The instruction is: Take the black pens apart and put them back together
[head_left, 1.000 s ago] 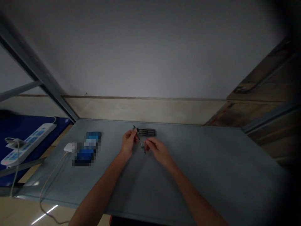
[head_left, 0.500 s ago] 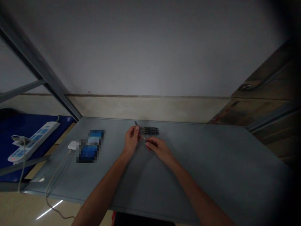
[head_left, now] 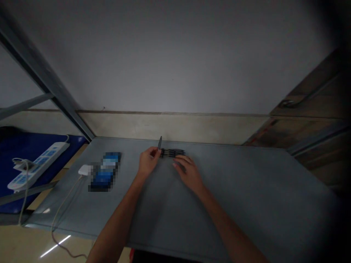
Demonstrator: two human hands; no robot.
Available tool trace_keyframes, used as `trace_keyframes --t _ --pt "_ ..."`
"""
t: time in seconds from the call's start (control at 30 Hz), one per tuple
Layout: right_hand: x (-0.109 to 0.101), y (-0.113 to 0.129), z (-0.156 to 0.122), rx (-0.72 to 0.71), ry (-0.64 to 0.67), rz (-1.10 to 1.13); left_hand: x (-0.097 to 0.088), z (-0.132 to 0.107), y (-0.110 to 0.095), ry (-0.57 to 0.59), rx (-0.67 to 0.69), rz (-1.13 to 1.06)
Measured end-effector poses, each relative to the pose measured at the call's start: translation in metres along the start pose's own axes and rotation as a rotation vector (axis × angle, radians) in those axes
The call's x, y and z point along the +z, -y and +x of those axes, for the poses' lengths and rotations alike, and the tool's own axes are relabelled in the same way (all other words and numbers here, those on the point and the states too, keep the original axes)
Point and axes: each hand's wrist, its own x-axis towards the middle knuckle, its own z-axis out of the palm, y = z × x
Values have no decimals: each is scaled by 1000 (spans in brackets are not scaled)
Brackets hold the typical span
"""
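My left hand (head_left: 147, 162) is closed around a thin dark pen (head_left: 159, 143) that points up and slightly right from its fingertips. A small bundle of dark pens (head_left: 172, 152) lies on the grey table (head_left: 246, 190) near the far edge. My right hand (head_left: 187, 170) rests just in front of that bundle, palm down, fingers stretched toward it and touching or nearly touching it. Nothing shows in the right hand.
A blue pixelated object (head_left: 105, 171) lies left of my hands, beside a white charger (head_left: 85, 170) whose cable trails off the table's near edge. A white power strip (head_left: 35, 166) sits on a blue surface at far left. A metal frame bar (head_left: 46, 78) slants at upper left.
My right hand let go of the pen and moved up to the bundle. My left hand kept the pen and tipped it more upright.
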Motion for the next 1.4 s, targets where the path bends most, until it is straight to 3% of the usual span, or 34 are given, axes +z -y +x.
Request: trace_keyframes --t 0.1,0.27,0.67,0.97,1.1,1.2,1.27,1.4 --pt "-3 -8 0 -66 -26 -163 -16 7 13 -105 -63 126" --pt "1 -16 -4 -42 23 -319 -27 8 27 -198 -119 248" --pt "2 -9 -4 -59 56 -366 -24 7 31 -179 -89 487" --pt "2 -9 -5 -63 63 -419 -23 5 27 -170 -86 490" --pt "2 -10 -5 -38 38 -453 -17 2 21 -237 -4 575" --pt "3 -10 -4 -39 68 -449 -6 -2 12 -257 143 652" --pt "4 -10 -3 -47 96 -445 4 -7 5 -172 293 654" --pt "6 -13 -3 -78 124 -441 25 -21 -4 233 573 575"
